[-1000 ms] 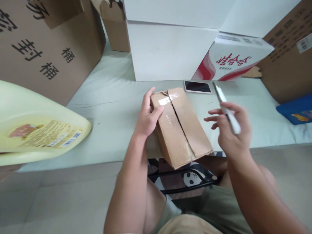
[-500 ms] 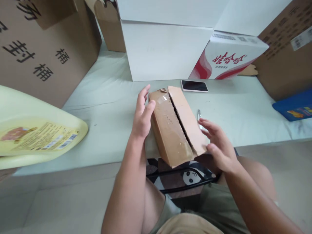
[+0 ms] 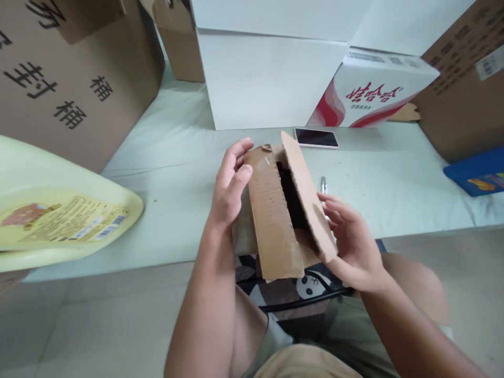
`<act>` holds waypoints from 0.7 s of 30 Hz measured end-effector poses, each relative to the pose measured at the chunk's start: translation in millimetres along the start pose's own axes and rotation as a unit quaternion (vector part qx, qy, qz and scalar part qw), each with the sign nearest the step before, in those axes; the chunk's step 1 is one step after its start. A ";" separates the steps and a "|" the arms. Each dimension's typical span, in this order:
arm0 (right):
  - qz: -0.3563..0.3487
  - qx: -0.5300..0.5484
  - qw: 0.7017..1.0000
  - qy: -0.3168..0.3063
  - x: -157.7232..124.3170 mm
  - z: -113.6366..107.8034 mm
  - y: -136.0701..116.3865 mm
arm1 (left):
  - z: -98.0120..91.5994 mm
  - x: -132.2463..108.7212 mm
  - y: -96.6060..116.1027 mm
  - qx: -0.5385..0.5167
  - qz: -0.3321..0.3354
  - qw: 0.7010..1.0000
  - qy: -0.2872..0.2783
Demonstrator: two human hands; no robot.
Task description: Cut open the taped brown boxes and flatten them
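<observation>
A small brown cardboard box (image 3: 273,215) sits at the front edge of the cloth-covered surface, tilted toward me. Its top is parted along the middle, and the right flap (image 3: 305,197) stands raised over a dark gap; the contents are too dark to make out. My left hand (image 3: 231,184) grips the box's far left side, thumb near the top edge. On the other side, my right hand (image 3: 350,241) holds the box by the raised flap, thumb at its near corner. A slim silver tool (image 3: 323,185), perhaps a utility knife, lies just beyond the right fingers.
A phone (image 3: 316,138) lies behind the box, before a white carton (image 3: 271,79) and a red-and-white carton (image 3: 370,94). Large brown cartons stand left (image 3: 79,68) and right (image 3: 460,115). A yellow jug (image 3: 71,205) is at left, a blue package (image 3: 476,168) at right.
The right flap has lifted, and the slit in the box top has widened into a dark opening. My right hand has closed in on the flap's near end. The left hand stays at the left side.
</observation>
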State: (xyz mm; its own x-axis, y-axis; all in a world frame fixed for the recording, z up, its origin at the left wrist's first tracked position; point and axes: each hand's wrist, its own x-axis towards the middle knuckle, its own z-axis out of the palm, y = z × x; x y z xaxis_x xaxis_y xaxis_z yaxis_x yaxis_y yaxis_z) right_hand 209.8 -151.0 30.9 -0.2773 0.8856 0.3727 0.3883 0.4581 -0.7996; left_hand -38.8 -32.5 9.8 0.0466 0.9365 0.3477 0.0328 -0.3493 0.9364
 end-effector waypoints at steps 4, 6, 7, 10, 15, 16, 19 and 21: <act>-0.055 -0.021 0.997 0.043 10.3 3.0 -6.7 | -1.6 0.1 4.9 -0.045 -0.039 0.998 0.007; -0.082 -0.039 0.995 0.046 17.4 3.3 -10.0 | -3.7 -0.8 8.1 -0.063 -0.046 0.997 0.030; -0.089 -0.043 0.994 0.043 21.1 3.3 -11.2 | -4.3 -1.2 9.5 -0.081 -0.045 0.995 0.042; -0.086 -0.039 0.995 0.031 30.9 3.2 -11.8 | -3.2 -1.4 12.3 -0.152 -0.034 0.985 0.073; -0.088 -0.006 0.996 -0.019 35.3 -1.9 -4.2 | 4.3 2.5 15.7 -0.277 -0.055 0.943 0.178; -0.083 0.000 0.996 -0.030 32.6 -3.8 -1.0 | 5.2 3.4 16.3 -0.304 -0.069 0.929 0.200; -0.022 0.022 0.999 -0.012 17.0 -7.6 13.9 | 4.8 5.8 16.1 -0.359 -0.091 0.890 0.265; 0.057 0.025 0.998 0.015 4.2 -6.7 26.5 | 2.3 7.0 13.5 -0.373 -0.087 0.877 0.289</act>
State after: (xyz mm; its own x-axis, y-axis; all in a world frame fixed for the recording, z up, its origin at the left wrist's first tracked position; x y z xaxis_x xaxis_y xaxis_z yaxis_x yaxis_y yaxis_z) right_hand 224.8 -134.7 14.4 -0.2066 0.9342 0.2907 0.3720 0.3498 -0.8598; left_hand -35.7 -30.8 24.8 -0.4154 0.9087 -0.0400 -0.6830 -0.2826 0.6735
